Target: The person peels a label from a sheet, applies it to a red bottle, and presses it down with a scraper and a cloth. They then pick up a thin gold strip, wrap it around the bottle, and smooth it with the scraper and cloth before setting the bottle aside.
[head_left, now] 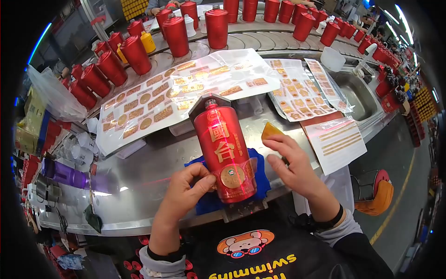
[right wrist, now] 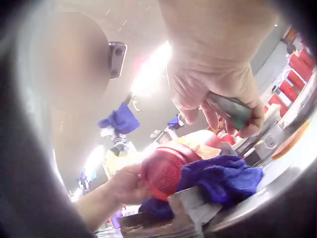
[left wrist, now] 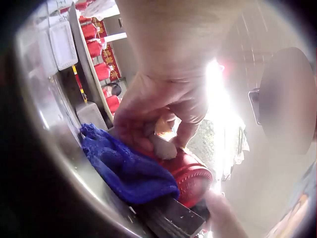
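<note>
A red bottle point(head_left: 222, 149) with gold characters lies on its back in a dark cradle over a blue cloth point(head_left: 261, 179), neck pointing away. Round its lower part sits a clear label point(head_left: 233, 176) with a gold disc; the right end of the film stands off the bottle. My left hand point(head_left: 188, 186) pinches the label's left edge, thumb and forefinger against the bottle. To the bottle's right, my right hand point(head_left: 295, 165) is raised and holds a flat amber scraper point(head_left: 269, 131). In the right wrist view the scraper point(right wrist: 230, 110) looks dark green and lies across the fingers.
A large sheet of gold labels point(head_left: 186, 88) lies beyond the bottle, with smaller label sheets point(head_left: 297, 90) to its right. Red bottles point(head_left: 217, 28) stand along a curved conveyor behind. A sink point(head_left: 357, 95) is at right, a purple cup point(head_left: 65, 173) at left.
</note>
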A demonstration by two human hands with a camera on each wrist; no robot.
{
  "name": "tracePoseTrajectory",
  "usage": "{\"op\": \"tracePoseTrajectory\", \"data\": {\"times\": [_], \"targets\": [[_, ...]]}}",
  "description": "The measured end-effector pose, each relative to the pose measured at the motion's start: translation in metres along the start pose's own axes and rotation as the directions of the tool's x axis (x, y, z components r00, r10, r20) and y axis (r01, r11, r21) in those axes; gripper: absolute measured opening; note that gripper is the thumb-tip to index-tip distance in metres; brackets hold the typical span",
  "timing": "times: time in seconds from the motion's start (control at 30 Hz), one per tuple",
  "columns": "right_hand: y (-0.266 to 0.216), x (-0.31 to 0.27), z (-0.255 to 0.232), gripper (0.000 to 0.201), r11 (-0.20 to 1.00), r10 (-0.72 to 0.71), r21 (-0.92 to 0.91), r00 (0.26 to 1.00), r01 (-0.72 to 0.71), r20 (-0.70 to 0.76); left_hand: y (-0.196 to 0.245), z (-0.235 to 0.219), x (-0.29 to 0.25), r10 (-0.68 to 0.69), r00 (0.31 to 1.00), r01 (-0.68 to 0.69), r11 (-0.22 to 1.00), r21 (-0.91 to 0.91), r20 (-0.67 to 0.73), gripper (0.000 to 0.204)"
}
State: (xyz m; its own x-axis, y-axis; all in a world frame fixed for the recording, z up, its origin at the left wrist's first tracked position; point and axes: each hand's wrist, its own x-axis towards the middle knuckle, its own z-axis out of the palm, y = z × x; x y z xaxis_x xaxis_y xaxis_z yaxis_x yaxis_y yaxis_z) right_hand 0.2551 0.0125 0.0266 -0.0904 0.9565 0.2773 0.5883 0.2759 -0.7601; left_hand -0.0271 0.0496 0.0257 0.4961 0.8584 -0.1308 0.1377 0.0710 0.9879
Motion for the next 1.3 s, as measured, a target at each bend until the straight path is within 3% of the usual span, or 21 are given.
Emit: {"op": "tracePoseTrajectory", "data": {"times": [0.13,0.47,0.73,0.83,0.87,0.97,1.0,1.1,1.2,1.3], "targets": [[-0.023,0.003,0.008,0.063,0.993,-0.121,0.017,0.978,0.12,0.171,0.005,0.002,-0.001,-0.013,1.0,0.013,0.999,-0.034,-0.006,0.019],[-0.013,0.01,0.022,0.07,0.985,-0.039,0.175,0.98,0.004,0.195,-0.001,0.003,-0.001,0.055,0.997,-0.053,0.998,0.04,-0.048,0.019],[-0.009,0.01,0.025,0.07,0.986,-0.063,0.166,0.982,0.032,0.18,-0.006,-0.002,-0.003,0.029,1.0,-0.029,1.0,-0.007,0.011,0.02],[-0.008,0.009,0.023,0.071,0.983,-0.082,0.18,0.978,0.048,0.191,-0.015,0.012,-0.001,0.215,0.926,-0.212,0.976,0.045,-0.309,0.032],[-0.008,0.009,0.022,0.072,0.982,-0.093,0.178,0.976,0.058,0.195,-0.013,0.013,-0.003,0.273,0.921,-0.239,0.959,0.15,-0.277,0.053],[-0.005,0.008,0.022,0.074,0.984,-0.124,0.152,0.973,0.095,0.192,-0.011,0.039,-0.003,0.485,0.834,-0.36,0.84,0.406,-0.264,0.071],[-0.005,0.009,0.022,0.076,0.984,-0.114,0.16,0.973,0.082,0.202,-0.018,0.041,-0.002,0.446,0.855,-0.316,0.852,0.417,-0.265,0.085],[-0.003,0.01,0.02,0.082,0.983,-0.113,0.17,0.968,0.076,0.224,-0.03,0.047,0.003,0.346,0.873,-0.373,0.928,-0.013,-0.345,0.09],[0.0,0.009,0.019,0.087,0.984,-0.144,0.141,0.959,0.112,0.244,-0.03,0.042,0.002,0.424,0.865,-0.404,0.906,0.131,-0.267,0.093],[-0.001,0.01,0.02,0.091,0.986,-0.147,0.112,0.957,0.122,0.25,-0.029,0.045,0.001,0.401,0.881,-0.36,0.913,0.192,-0.252,0.098]]}}
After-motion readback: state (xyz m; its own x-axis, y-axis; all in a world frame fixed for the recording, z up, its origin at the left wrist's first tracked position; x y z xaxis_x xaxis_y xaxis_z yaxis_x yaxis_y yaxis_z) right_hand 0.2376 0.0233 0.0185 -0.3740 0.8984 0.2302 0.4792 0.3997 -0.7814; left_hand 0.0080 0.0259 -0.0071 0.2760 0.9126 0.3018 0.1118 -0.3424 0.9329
